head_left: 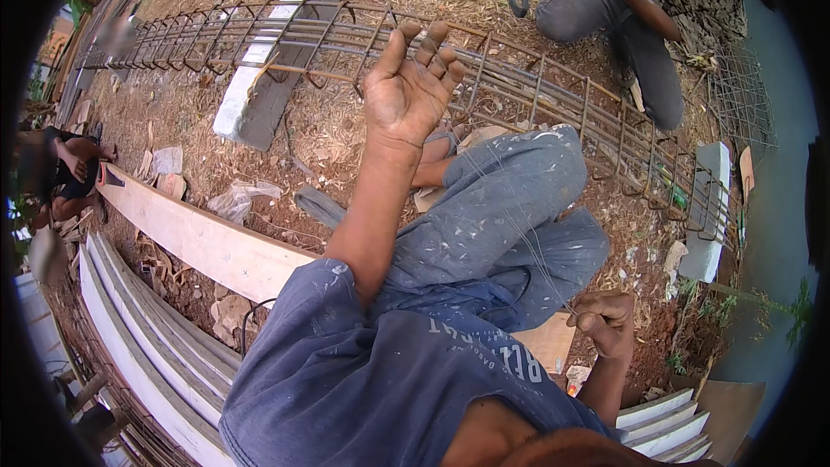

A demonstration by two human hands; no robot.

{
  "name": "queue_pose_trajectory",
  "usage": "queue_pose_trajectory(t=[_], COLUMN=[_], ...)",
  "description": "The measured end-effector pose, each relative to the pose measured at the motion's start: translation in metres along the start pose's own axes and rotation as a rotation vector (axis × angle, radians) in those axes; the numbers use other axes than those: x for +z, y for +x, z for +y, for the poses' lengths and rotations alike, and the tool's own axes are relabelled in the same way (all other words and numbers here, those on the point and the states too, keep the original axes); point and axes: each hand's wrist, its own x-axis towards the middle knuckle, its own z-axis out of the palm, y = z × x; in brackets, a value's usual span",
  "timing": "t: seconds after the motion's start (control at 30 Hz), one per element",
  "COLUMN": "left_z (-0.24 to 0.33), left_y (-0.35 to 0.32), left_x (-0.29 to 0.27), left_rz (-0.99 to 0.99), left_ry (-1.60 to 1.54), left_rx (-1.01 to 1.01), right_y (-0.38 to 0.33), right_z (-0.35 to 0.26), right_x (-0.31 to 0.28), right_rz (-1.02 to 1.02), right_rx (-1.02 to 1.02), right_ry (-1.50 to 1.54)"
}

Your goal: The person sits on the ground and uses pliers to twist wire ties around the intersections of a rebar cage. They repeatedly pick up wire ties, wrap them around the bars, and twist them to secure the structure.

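Note:
My left hand [408, 91] is raised palm up at the near side of a long rebar cage [536, 95], its fingers half curled and apart, with nothing visible in them. Behind the fingertips run the cage's bars and stirrups; whether they touch is unclear. Low on the right, my right hand [605, 322] is closed in a pinch on several thin tie wires [538, 252]. Those wires stretch up and left across my bent, paint-specked trouser leg [501, 182].
The cage rests on a pale block [275, 60] at left and another block [711, 207] at right. A wooden plank [207, 238] and stacked pale beams [147, 337] lie left. One person sits across the cage [640, 43], another far left [73, 169]. A wall [782, 207] bounds the right.

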Motion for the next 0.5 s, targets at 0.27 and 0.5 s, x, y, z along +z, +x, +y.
queue_pose_trajectory(t=[0.27,0.5], left_z=[-0.059,-0.095], left_y=[0.010,0.050], left_x=[0.014,-0.034], left_rz=[0.618,0.992], left_ry=[0.615,0.565], left_rx=[0.556,0.494], right_y=[0.016,-0.005], right_z=[0.037,-0.030], right_x=[-0.016,-0.047], right_rz=[0.255,0.001], right_rx=[0.338,0.211], right_ry=[-1.001,-0.079])
